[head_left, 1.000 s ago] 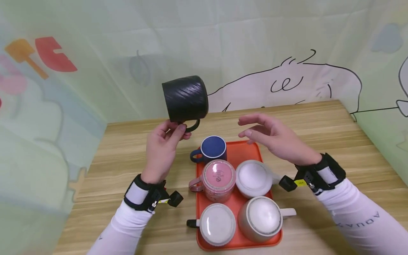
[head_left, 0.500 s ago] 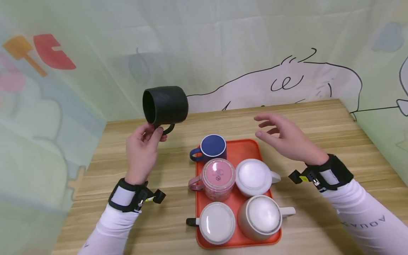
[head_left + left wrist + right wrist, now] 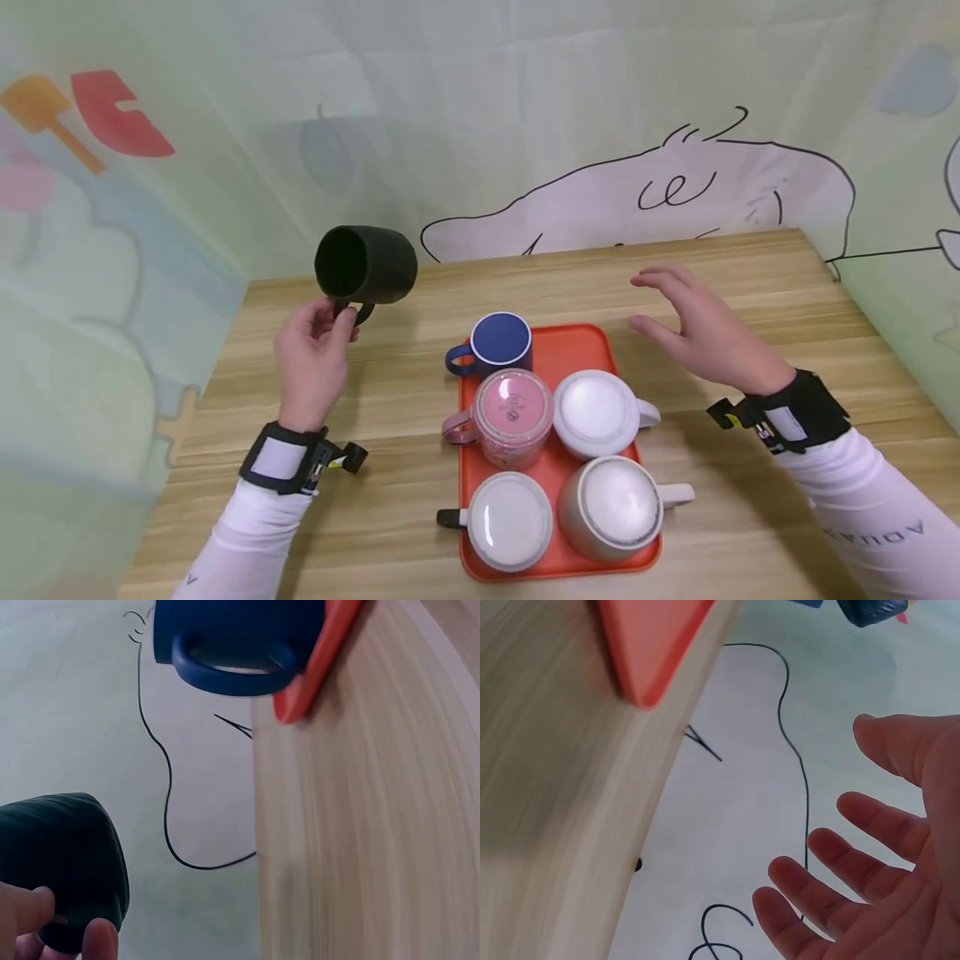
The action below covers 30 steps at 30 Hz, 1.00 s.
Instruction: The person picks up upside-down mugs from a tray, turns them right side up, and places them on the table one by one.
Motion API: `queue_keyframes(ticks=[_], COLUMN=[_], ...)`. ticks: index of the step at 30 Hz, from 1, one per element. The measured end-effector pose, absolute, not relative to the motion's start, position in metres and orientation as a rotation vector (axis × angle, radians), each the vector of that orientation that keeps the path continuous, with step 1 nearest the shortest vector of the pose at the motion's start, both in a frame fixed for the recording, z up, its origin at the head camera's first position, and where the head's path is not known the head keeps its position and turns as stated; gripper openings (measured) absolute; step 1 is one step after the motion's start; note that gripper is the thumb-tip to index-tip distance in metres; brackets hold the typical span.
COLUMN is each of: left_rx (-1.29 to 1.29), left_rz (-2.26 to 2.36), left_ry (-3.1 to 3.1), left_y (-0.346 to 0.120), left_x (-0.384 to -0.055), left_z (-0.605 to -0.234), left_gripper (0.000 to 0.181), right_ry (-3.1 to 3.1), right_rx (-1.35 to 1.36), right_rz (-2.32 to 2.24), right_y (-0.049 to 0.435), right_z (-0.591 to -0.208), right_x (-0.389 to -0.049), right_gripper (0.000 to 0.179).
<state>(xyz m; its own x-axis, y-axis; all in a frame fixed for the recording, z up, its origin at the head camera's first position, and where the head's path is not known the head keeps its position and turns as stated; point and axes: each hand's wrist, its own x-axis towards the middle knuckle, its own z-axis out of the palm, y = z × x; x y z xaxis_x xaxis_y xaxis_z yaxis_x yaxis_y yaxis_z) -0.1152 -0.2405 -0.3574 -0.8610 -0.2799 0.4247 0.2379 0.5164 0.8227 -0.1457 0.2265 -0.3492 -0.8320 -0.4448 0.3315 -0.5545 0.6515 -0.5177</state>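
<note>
By its handle, my left hand [image 3: 311, 362] holds a black mug [image 3: 386, 265] on its side above the back left of the table, mouth turned to the left and toward me. In the left wrist view, fingers and thumb pinch the handle of that dark mug [image 3: 64, 855]. My right hand [image 3: 708, 337] hovers to the right of the red tray [image 3: 566, 346], fingers spread and nothing in them. On the tray, a blue mug [image 3: 501, 342] stands at the back left, a pink mug [image 3: 513, 417] sits upside down before it, and several whitish mugs [image 3: 596, 412] stand around.
The wooden table [image 3: 390, 500] backs onto a pale printed cloth [image 3: 465, 108]. Mug handles stick out past both sides of the tray, among them a black one [image 3: 450, 518] at the front left. The tray's back right part [image 3: 573, 350] is bare.
My left hand has carried the black mug left and lower, and its mouth has turned more toward me. The right hand has drawn away to the right, its fingers spreading. The tray's mugs stay put.
</note>
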Motion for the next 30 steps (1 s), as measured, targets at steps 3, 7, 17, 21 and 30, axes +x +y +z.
queue_keyframes(ticks=[3,7,17,21,30], left_rx=[0.050,0.070,0.204,0.252,0.292], left_rz=[-1.238,-1.135,-1.039,-1.009,-0.975], left_ry=[-2.283,-2.326,-2.400,-2.432,-2.460], left_y=[-0.245,-0.250,-0.260,-0.263,-0.267], left_x=[-0.116,-0.119,-0.123,-0.125,-0.129], left_z=[-0.362,-0.369,-0.384,-0.390,-0.400], left_gripper=[0.023,0.023,0.027,0.028,0.028], right_ry=[-2.699,-2.690,-2.790,-2.850,-2.887], right_rx=[0.812,0.807,0.760,0.736,0.730], right_rz=[0.895,0.846,0.763,0.734,0.700], right_y=[0.232,0.240,0.254,0.259,0.262], right_z=[-0.354,-0.361,-0.375,-0.379,-0.382], right_x=[-0.145,-0.144,-0.141,-0.140,-0.137], right_gripper=[0.052,0.052,0.059,0.064,0.068])
